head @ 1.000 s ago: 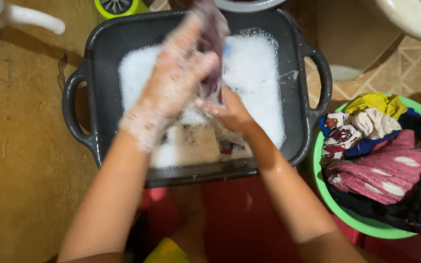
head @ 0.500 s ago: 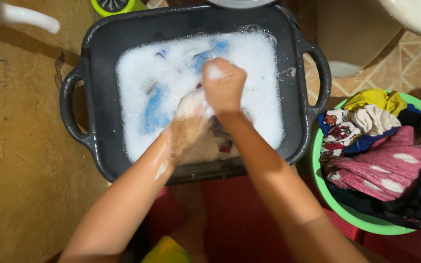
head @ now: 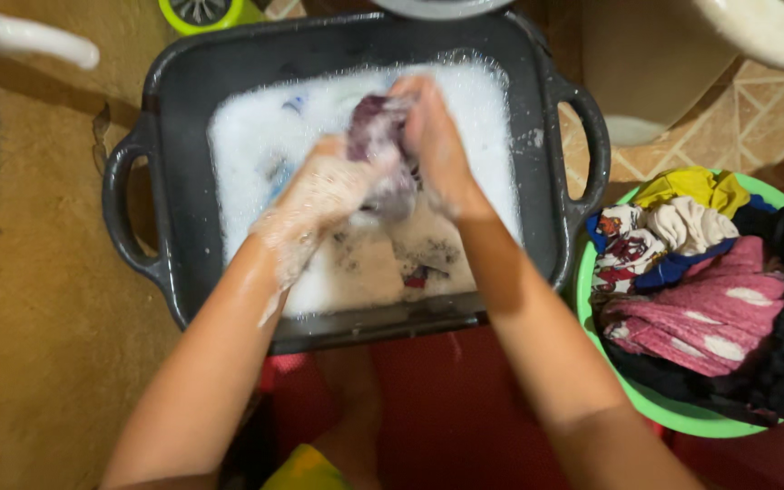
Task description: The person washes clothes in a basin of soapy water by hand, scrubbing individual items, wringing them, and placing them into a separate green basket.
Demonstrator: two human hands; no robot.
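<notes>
Brown floor (head: 29,299), dark grey two-handled plastic tub (head: 174,82) of suds: left hand (head: 333,186) and right hand (head: 433,145), fingers closed, squeezing purple wet cloth (head: 376,136) between them.

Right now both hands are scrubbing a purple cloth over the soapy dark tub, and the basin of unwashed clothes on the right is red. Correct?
Not quite. The basin of clothes is green, not red; the head view shows its green rim. The rest holds: the left hand and the right hand rub a purple cloth over the soapy dark tub.
</notes>
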